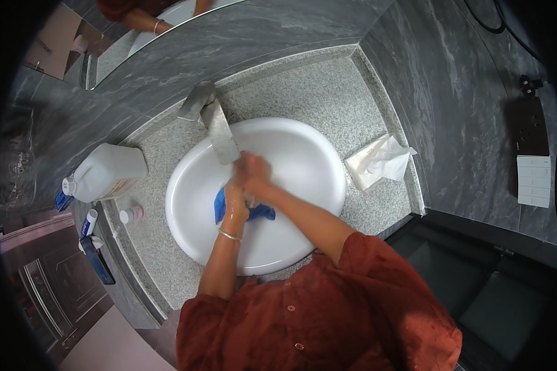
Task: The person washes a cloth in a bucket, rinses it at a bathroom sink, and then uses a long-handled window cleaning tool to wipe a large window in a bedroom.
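Note:
Both my hands are together over the white oval sink (pixel 301 185), just below the end of the metal faucet (pixel 220 132). My left hand (pixel 236 197) looks wet and wears a bangle at the wrist. My right hand (pixel 254 172) is blurred and lies against or over the left hand's fingers. A blue cloth (pixel 262 212) lies in the basin under and beside my hands; whether a hand grips it is hidden. Something pale shows between my wrists, too unclear to name.
A white plastic jug (pixel 113 169) lies on the speckled counter at the left, near a small white bottle (pixel 132 214). Beyond are a tube (pixel 89 222) and a phone (pixel 97 260). A tissue pack (pixel 380 160) sits right of the sink. A mirror (pixel 116 51) hangs at upper left.

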`<state>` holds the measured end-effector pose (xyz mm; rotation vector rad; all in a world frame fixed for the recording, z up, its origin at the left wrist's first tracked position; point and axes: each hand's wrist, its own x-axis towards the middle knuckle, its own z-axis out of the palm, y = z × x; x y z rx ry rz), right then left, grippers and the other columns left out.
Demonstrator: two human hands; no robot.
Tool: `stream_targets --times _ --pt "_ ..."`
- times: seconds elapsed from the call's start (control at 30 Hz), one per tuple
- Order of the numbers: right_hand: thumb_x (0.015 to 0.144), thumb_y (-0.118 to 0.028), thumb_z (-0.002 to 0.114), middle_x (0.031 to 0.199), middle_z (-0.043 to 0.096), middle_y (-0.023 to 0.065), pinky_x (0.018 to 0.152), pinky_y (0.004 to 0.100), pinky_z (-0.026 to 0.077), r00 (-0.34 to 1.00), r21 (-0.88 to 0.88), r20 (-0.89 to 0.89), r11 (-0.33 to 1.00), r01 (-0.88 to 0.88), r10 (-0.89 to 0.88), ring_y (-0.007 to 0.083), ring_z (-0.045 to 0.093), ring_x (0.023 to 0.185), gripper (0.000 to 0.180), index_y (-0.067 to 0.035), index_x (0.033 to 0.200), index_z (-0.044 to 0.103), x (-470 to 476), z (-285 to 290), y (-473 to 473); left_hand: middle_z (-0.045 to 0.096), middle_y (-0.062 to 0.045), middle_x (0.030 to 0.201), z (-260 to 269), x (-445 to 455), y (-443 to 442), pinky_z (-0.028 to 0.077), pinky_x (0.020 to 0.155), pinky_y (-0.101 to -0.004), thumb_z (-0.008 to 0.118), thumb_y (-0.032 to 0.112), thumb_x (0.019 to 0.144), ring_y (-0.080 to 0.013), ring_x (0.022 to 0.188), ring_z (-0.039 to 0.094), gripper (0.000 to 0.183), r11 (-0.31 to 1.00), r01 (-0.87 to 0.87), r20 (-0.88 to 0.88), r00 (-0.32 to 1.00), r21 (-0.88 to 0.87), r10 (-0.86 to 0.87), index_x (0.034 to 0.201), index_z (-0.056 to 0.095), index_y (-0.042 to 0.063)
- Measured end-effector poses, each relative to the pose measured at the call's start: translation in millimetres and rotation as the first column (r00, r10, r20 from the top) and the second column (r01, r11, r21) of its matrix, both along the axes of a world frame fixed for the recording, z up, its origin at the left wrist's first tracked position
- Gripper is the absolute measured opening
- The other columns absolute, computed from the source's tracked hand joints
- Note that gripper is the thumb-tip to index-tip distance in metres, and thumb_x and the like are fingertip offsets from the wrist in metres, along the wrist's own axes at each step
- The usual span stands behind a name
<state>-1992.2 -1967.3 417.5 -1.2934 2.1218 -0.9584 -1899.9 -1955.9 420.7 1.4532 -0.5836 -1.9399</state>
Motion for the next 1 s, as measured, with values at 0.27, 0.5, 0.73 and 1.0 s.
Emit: stream_targets --times 0.27,0.5,0.73,1.0 --pt "0.092 -0.026 0.064 0.079 0.068 0.0114 0.072 0.0349 0.052 0.797 0.079 0.544 0.962 0.263 -0.262 0.0218 0.066 0.076 0.02 -0.007 0.097 0.069 -18.5 -36.7 11.2 0.046 -0.008 0.141 35.7 19.5 -9.7 0.04 0.107 -0.0394 0.05 0.047 0.101 -0.0227 0.13 0.044 0.056 0.998 -0.054 -0.355 0.933 0.015 0.055 0.143 0.043 0.011" --pt "0.086 -0.018 0.067 0.09 0.069 0.018 0.079 0.0376 0.053 0.893 -0.231 0.326 0.942 -0.243 0.311 0.0337 0.068 0.089 0.015 -0.008 0.097 0.066 65.5 51.9 45.2 0.058 -0.011 0.127 -45.1 50.5 -15.2 0.051 0.093 -0.0349 0.056 0.015 0.097 -0.0188 0.111 0.058 0.05 0.973 0.166 -0.278 0.938 -0.163 -0.207 0.143 0.041 0.002" --pt "0.083 -0.026 0.066 0.087 0.072 0.0122 0.071 0.0443 0.054 0.98 0.119 -0.016 0.973 0.2 -0.199 0.0361 0.068 0.083 0.018 -0.014 0.096 0.067 0.5 -11.0 -24.3 0.063 -0.01 0.114 -11.6 -1.0 -10.1 0.049 0.093 -0.0333 0.05 0.023 0.101 -0.019 0.107 0.059 0.037 0.995 0.097 -0.024 0.995 -0.013 -0.097 0.128 0.054 -0.002" --pt "0.095 -0.031 0.062 0.114 0.067 0.0088 0.095 0.0311 0.046 0.584 0.021 0.803 0.985 0.172 -0.119 0.0167 0.06 0.108 0.033 -0.004 0.114 0.066 -24.0 -25.3 23.0 0.049 -0.014 0.142 36.6 34.4 -8.4 0.046 0.107 -0.0425 0.045 0.034 0.105 -0.0293 0.13 0.05 0.049 0.994 -0.058 -0.338 0.937 0.094 0.086 0.145 0.043 0.006"
